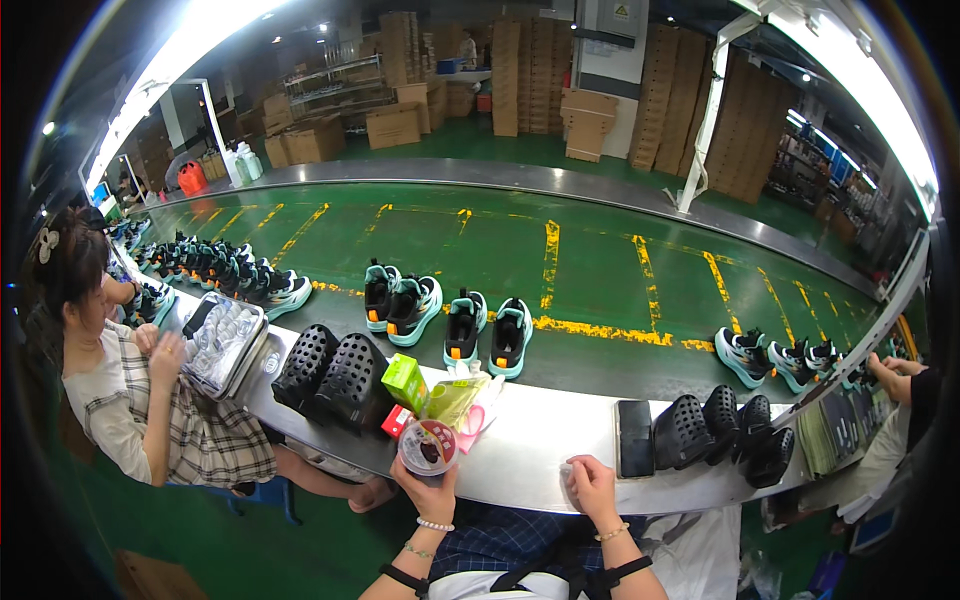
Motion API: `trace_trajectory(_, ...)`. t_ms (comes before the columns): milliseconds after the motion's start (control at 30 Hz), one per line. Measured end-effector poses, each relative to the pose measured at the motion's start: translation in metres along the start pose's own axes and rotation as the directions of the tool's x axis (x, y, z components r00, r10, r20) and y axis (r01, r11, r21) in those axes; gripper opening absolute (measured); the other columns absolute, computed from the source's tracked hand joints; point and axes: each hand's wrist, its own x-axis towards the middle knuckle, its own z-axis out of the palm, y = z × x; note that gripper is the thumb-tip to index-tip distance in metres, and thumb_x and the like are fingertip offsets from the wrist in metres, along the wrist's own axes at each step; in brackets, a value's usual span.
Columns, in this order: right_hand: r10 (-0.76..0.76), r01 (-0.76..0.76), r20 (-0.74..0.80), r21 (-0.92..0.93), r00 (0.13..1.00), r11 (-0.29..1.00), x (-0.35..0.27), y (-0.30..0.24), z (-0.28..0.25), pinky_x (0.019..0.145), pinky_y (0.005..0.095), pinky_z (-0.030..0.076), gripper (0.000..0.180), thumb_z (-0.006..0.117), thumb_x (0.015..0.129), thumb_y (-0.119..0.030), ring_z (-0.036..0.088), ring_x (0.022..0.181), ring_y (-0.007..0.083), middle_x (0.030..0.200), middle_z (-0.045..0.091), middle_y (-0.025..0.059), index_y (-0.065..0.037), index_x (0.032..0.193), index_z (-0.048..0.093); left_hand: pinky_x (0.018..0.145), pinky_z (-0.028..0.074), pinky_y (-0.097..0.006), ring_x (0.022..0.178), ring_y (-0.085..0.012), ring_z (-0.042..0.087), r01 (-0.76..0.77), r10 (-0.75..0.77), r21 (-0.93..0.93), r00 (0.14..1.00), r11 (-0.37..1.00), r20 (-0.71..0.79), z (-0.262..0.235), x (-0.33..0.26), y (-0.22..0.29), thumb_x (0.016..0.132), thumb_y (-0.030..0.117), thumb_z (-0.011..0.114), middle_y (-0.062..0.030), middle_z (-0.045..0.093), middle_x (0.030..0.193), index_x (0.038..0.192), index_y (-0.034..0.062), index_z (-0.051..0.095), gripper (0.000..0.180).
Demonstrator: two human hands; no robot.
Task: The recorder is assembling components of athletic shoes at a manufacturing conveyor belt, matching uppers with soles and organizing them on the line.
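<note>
My left hand (430, 490) is closed around a round, clear plastic tub (429, 447) with red marks and something dark inside, at the near edge of the metal bench. My right hand (594, 488) rests by the bench edge, fingers curled together; whatever they may pinch is too small to name. Just beyond the tub stand a green box (405, 380) and a red box (397, 420), beside a yellow-green packet (452, 400) and a pink-and-white wrapper (474, 424). A dark phone (634, 440) lies right of my right hand.
Black perforated shoe forms stand left (340, 375) and right (683, 432) on the bench (540, 425). Black-and-teal sneakers (487, 332) sit on the green conveyor (590, 290). A person (130, 390) sits left by a tray of white wads (222, 340); another person's hands (893, 370) show right.
</note>
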Motion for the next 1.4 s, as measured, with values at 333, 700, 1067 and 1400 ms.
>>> trace_trajectory(333,-0.01,0.01,-0.017,0.009,1.0,1.0,0.0,0.003,0.0,0.046,0.0211,0.04,0.015,0.056,0.09,-0.01,0.052,0.049,0.0055,0.056,0.059,0.0022,0.001,0.09,0.067,0.103,0.029,-0.056,0.125,-0.0442,0.034,-0.497,0.5,-0.084,0.824,0.864,0.266,-0.027,-0.052,0.026,0.072,0.013,0.074,-0.0216,0.037,0.127,0.11,0.0054,0.041,0.05)
trace_trajectory(700,-0.024,0.023,-0.011,-0.024,1.0,0.999,0.0,0.002,-0.001,0.046,0.0198,0.038,0.017,0.053,0.092,-0.009,0.05,0.049,0.0045,0.058,0.058,0.0015,0.001,0.09,0.066,0.093,0.037,-0.041,0.104,-0.0348,0.047,0.118,-0.098,-0.103,0.979,0.988,0.181,-0.016,-0.03,0.01,0.076,0.005,0.066,-0.02,0.046,0.11,0.115,-0.0025,0.042,0.046)
trace_trajectory(1067,-0.016,0.015,-0.036,-0.03,0.999,0.999,-0.003,0.002,-0.005,0.045,0.0205,0.04,0.017,0.053,0.092,-0.01,0.051,0.049,0.0048,0.058,0.058,0.0011,0.0,0.09,0.066,0.064,0.047,-0.033,0.066,-0.0226,0.058,0.163,-0.097,-0.221,0.955,0.962,0.281,-0.007,-0.026,0.022,0.081,0.006,0.065,-0.0108,0.056,0.074,0.093,0.0012,0.051,0.019)
trace_trajectory(1400,0.072,-0.1,0.152,0.183,0.986,0.978,-0.021,-0.094,-0.085,0.061,0.0229,0.048,0.021,0.054,0.093,-0.012,0.058,0.066,0.0068,0.075,0.064,0.0024,-0.001,0.109,0.062,0.065,0.052,-0.032,0.068,-0.0241,0.065,0.103,0.309,-0.435,0.56,0.894,0.769,0.057,-0.015,0.125,0.082,0.009,0.065,-0.0105,0.064,0.074,0.083,0.0027,0.062,0.007)
